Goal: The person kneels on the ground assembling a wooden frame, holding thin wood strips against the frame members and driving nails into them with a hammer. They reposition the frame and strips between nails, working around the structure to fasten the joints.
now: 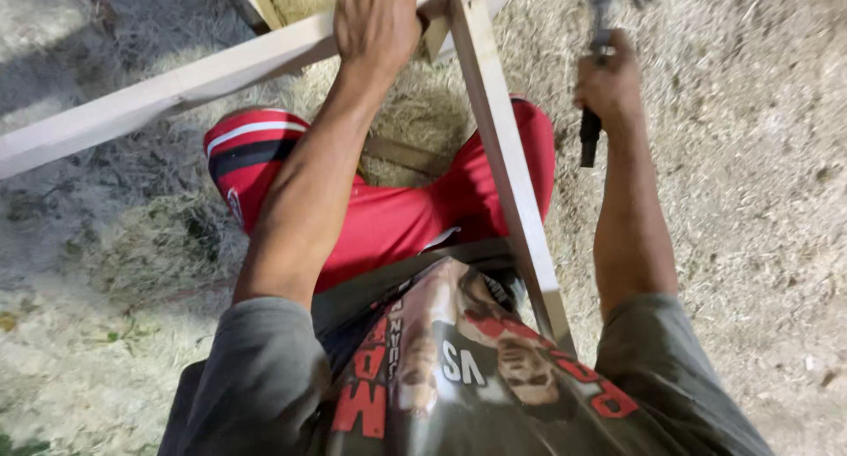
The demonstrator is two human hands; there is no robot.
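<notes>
Ground: dry straw and pale dirt (759,200) fill the whole view; at the left the ground lies partly in shadow; a few green bits show at the lower left edge.

Person: seen from above, sitting or crouching on the ground; grey sleeves, a dark shirt with a printed picture, and red shorts (388,218) with a white and dark stripe at the left knee.

Wooden frame: two pale wooden bars meet near the top middle; the long bar (176,90) runs from the left edge up to the right, and the second bar (507,160) comes from the joint down over the red shorts to the person's chest; another piece of wood shows behind the joint at the top edge, only partly in view.

Left hand: the left hand (375,19) lies on top of the long bar, just beside the joint; the fingers are curled over the far side of the bar and they hold it — the fingertips themselves are hidden behind the wood.

Right hand: the right hand (609,81) is raised at the right of the frame, apart from the wood; the fingers are closed tight around the handle of a hammer.

Hammer: the hammer (600,33) stands nearly upright in the right fist; its metal head is at the top edge and blurred; the dark end of the handle sticks out below the fist — it touches no wood.
</notes>
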